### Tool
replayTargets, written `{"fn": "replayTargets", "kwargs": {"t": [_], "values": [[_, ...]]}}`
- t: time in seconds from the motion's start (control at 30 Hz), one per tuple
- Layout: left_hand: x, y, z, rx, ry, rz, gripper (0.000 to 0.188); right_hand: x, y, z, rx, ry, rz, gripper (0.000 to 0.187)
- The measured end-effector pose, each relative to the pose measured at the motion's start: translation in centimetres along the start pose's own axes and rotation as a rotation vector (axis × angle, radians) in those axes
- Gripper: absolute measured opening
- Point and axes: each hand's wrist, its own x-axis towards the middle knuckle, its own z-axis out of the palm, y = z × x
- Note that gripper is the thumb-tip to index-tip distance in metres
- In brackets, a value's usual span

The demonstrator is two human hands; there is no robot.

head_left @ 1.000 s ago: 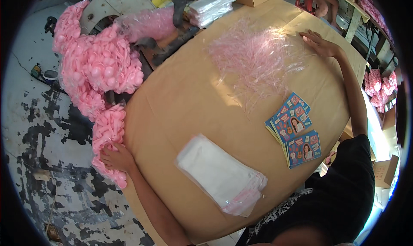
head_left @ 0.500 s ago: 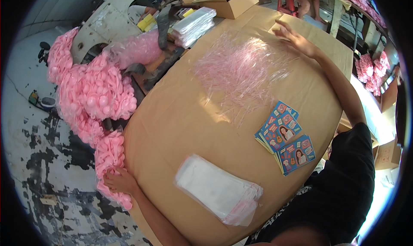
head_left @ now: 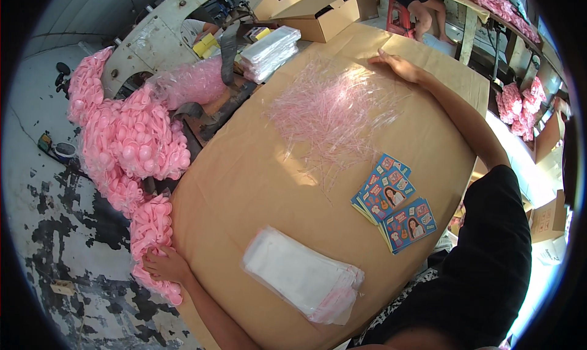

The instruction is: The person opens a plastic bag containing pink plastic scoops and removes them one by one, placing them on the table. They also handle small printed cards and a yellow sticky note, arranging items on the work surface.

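Observation:
My left hand (head_left: 166,265) rests with fingers spread on the lower end of a long heap of pink plastic pieces (head_left: 137,145), rounded like small spoons or scoops and partly in clear wrap. My right hand (head_left: 398,66) is stretched out, fingers extended and holding nothing visible, at the far right edge of a loose pile of thin pink clear sticks (head_left: 330,108). Nearer me on the brown-covered table (head_left: 226,197) lie fanned stacks of blue printed cards (head_left: 411,224) to the right and a stack of clear plastic bags (head_left: 302,276).
Wrapped clear bags (head_left: 269,51) lie beyond the table's far left edge, near a metal machine frame (head_left: 137,35). Open cardboard boxes (head_left: 330,20) stand at the back. Another person's legs (head_left: 422,17) show beside a red stool (head_left: 398,20). More pink bundles (head_left: 520,105) hang at right.
My right hand has moved left and inward, closer to the pile of sticks. My left hand stays on the pink pieces. The whole view has shifted slightly.

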Motion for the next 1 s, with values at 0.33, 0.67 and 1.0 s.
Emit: {"fn": "replayTargets", "kwargs": {"t": [0.33, 0.67, 1.0], "values": [[-0.3, 0.1, -1.1, -0.015, 0.011, -0.001, 0.043, 6.3, -2.6, 1.9, 0.279, -0.106, -0.058, 0.087], [0.0, 1.0, -0.5, -0.028, 0.011, 0.025, 0.045, 16.7, -4.8, 5.9, 0.289, -0.384, -0.111, 0.086], [-0.5, 0.6, -0.6, -0.029, 0.032, 0.017, 0.044, 14.9, -7.3, 6.4, 0.05, -0.36, -0.228, 0.087]]}}
